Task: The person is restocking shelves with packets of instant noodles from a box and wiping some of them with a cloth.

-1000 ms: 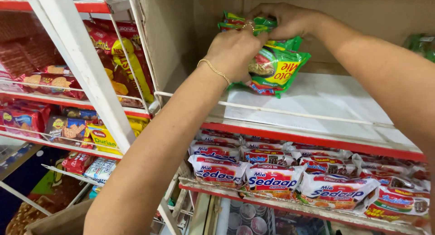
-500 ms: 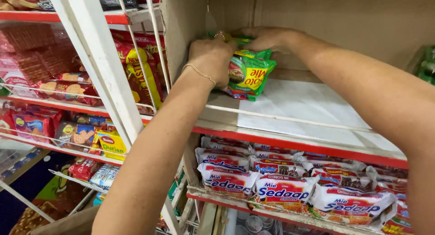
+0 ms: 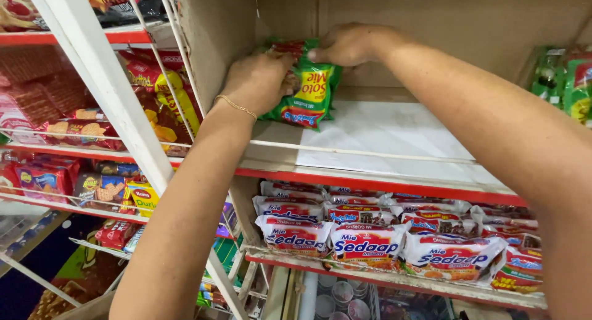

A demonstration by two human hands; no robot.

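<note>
Both hands are gripping a small stack of green instant-noodle packets [image 3: 306, 93] at the back left corner of the upper shelf [image 3: 394, 141]: the left hand [image 3: 259, 80] closed on its side, the right hand [image 3: 348, 43] clamping its top. The stack is sitting on the shelf but not released, most of the shelf is bare, and its packets are too tightly overlapped to count. About nine white noodle packets [image 3: 364, 246] are filling the lower shelf's visible rows.

Green noodle packets [image 3: 306, 93] with yellow and red print are standing in a small stack at the upper centre of the frame, at the back of a shelf. White noodle packets [image 3: 367, 245] with blue and red print are lying in rows across the lower right. More green packets [image 3: 570, 82] are showing at the right edge. Red and yellow snack bags [image 3: 163, 101] are hanging at the upper left, and biscuit packs [image 3: 102, 189] are lying at the left.
</note>
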